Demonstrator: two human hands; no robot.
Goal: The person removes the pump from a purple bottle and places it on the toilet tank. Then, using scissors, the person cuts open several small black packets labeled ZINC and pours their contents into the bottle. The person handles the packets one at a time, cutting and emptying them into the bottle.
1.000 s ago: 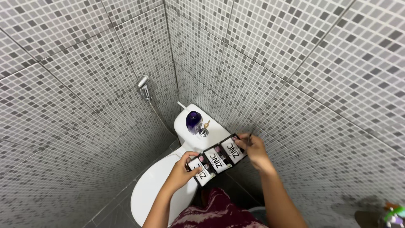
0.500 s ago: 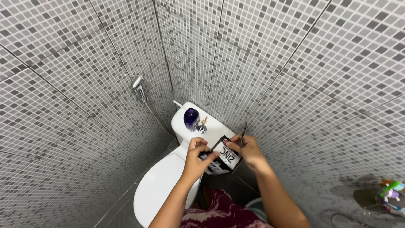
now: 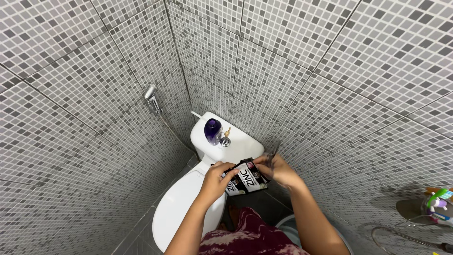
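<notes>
A folded strip of black and white sachets (image 3: 246, 179) is held between both hands in front of the toilet tank. My left hand (image 3: 214, 178) grips its left end. My right hand (image 3: 278, 170) pinches its right end and also holds thin metal scissors (image 3: 272, 153) that point upward. Behind the hands stands a white toilet (image 3: 188, 203) with its lid closed. On the tank lid (image 3: 238, 144) stand a dark purple bottle (image 3: 212, 131) and a small yellow object beside the chrome flush button (image 3: 225, 141).
Grey mosaic tile walls close in on both sides and meet in a corner behind the tank. A chrome spray nozzle (image 3: 151, 97) with a hose hangs on the left wall. At the right edge a wire shelf (image 3: 432, 208) holds toothbrushes. A maroon garment (image 3: 245, 236) covers my lap.
The sachet strip, stretched out flat a second ago, is now folded together as my hands came closer. The view shifted slightly down and right.
</notes>
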